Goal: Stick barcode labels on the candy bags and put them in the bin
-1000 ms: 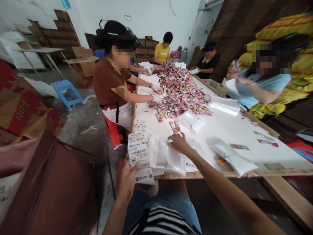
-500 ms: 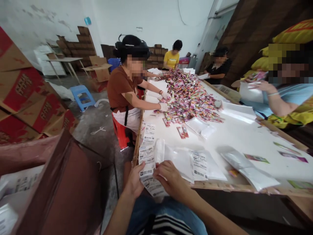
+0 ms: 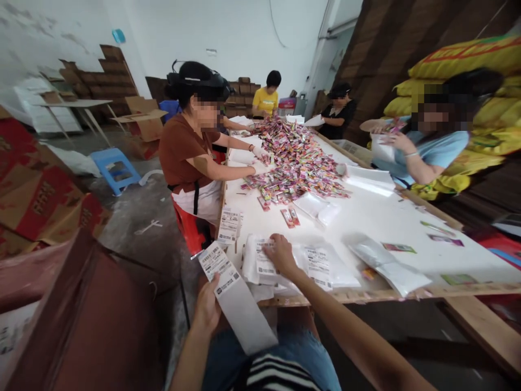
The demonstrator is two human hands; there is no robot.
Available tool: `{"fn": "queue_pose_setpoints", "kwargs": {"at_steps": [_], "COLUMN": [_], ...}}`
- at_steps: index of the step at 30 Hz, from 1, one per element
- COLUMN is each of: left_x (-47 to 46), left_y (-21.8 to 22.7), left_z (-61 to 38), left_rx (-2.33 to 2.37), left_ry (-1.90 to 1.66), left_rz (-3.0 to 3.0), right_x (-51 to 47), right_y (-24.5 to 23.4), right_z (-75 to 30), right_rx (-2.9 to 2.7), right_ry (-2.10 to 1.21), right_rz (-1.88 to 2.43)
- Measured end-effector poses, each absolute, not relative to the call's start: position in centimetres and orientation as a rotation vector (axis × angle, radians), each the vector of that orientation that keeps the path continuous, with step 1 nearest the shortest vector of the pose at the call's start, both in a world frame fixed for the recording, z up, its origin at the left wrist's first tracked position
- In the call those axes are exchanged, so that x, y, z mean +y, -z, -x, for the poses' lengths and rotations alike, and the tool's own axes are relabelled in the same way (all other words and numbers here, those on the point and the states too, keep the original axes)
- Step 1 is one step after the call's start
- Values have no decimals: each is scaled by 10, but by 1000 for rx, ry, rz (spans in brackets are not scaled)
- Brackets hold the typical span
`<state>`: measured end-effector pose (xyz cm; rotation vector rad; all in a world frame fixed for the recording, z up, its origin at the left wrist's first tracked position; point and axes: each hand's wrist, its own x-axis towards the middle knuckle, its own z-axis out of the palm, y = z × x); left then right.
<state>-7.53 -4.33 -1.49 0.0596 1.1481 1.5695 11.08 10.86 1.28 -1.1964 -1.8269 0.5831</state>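
Note:
My left hand (image 3: pixel 207 308) is closed on a long strip of barcode labels (image 3: pixel 234 296) held over my lap, off the table's near edge. My right hand (image 3: pixel 280 253) rests with fingers pressed flat on a white label (image 3: pixel 264 259) lying on a stack of white plastic bags (image 3: pixel 285 266) at the near edge of the white table (image 3: pixel 366 217). A second labelled bag (image 3: pixel 318 264) lies just right of that hand. Two small red packets (image 3: pixel 290 216) sit beyond the stack.
A big heap of colourful packets (image 3: pixel 296 157) covers the table's far half, with four people seated around it sorting. Loose clear bags (image 3: pixel 388 267) lie at my right. A brown carton (image 3: pixel 81 320) and red-printed boxes (image 3: pixel 36 201) stand at my left; a blue stool (image 3: pixel 114 169) is behind.
My right hand left the strip in my left hand and went forward onto the bag stack, where a label now lies. The strip hangs longer with bare backing.

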Motion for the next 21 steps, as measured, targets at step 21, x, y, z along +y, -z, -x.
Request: {"fn": "queue_pose_setpoints", "kwargs": {"at_steps": [21], "left_x": [-42], "left_y": [6], "left_z": [74], "left_rx": [1400], "left_ry": [-1319], "left_rz": [-75], "right_x": [118], "right_y": [40], "right_z": [-345], "right_rx": [-940], "right_ry": [101], "right_rz": [2331]}}
